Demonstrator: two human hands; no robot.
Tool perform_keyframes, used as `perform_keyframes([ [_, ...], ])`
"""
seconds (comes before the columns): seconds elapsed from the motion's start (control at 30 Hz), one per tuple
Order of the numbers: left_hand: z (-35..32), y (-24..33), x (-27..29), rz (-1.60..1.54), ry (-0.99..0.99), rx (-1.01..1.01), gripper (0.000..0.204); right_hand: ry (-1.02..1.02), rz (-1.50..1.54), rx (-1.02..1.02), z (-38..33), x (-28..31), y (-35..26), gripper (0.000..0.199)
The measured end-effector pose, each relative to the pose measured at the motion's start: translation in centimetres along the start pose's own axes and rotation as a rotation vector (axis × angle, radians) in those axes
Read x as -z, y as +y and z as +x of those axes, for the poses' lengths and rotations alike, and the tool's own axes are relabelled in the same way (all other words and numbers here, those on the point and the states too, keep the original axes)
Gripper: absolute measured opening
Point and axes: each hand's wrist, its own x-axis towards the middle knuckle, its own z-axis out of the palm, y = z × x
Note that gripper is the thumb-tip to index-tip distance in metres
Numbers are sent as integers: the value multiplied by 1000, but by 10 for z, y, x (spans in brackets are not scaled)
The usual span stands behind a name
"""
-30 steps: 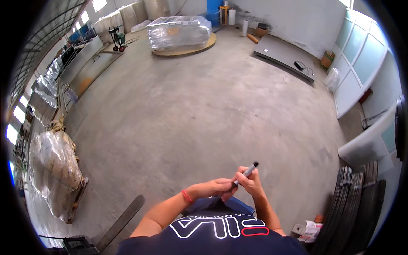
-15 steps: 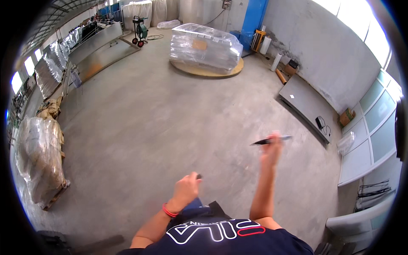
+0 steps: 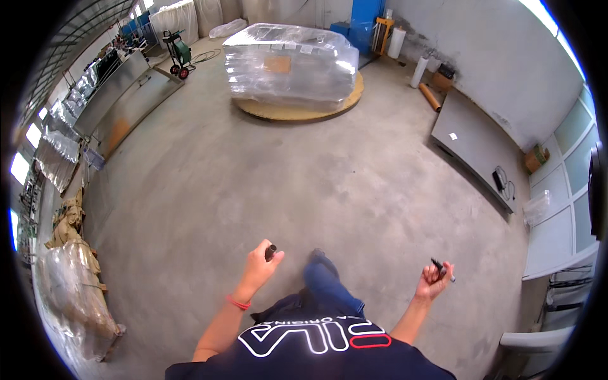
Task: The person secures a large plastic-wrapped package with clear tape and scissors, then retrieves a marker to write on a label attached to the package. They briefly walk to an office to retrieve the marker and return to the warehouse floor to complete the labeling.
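Observation:
My left hand [image 3: 258, 261] is closed around a short black cylinder [image 3: 270, 251], whose end pokes out by the thumb; its kind cannot be made out. A red band circles that wrist. Off to the right, my right hand [image 3: 433, 282] grips a slim dark pen [image 3: 439, 265] with a paler end, its dark end pointing up and left. My fingers cover the pen's middle. Both hands hang low over the concrete floor, well apart, on either side of my stepping leg in blue jeans [image 3: 329, 282].
Ahead, a film-wrapped load [image 3: 291, 63] rests on a round yellowish platform [image 3: 285, 115]. A grey metal platform [image 3: 472, 142] with a black power adapter [image 3: 501, 180] lies at right. Wrapped goods [image 3: 73, 285] stand at left, and a wheeled reel cart [image 3: 177, 54] farther back.
My right hand has swung down and outward to the right with the pen. My left hand has risen slightly and moved left. The wrapped load appears nearer, and my leg has come forward.

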Motion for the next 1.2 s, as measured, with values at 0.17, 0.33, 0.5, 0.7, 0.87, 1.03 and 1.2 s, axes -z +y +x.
perform_keyframes([
  [0.17,117,-33,38,205,103,70,39,-339,-109,-182,118,-159,132,25],
  [0.33,207,-94,82,178,273,353,42,-818,-108,-239,212,-306,274,28],
  [0.5,353,-162,125,-3,417,454,35,-823,-191,-311,269,-368,434,27],
  [0.7,639,-230,182,90,271,94,20,-640,-263,-416,330,-430,585,26],
  [0.87,885,-165,201,160,-4,-91,16,-477,-448,-292,383,-491,650,26],
  [1.03,1055,-171,178,225,-142,-230,16,-366,-742,-148,440,-525,749,34],
  [1.2,1207,-242,139,364,-273,-254,19,-468,-1051,-23,542,-546,893,34],
])
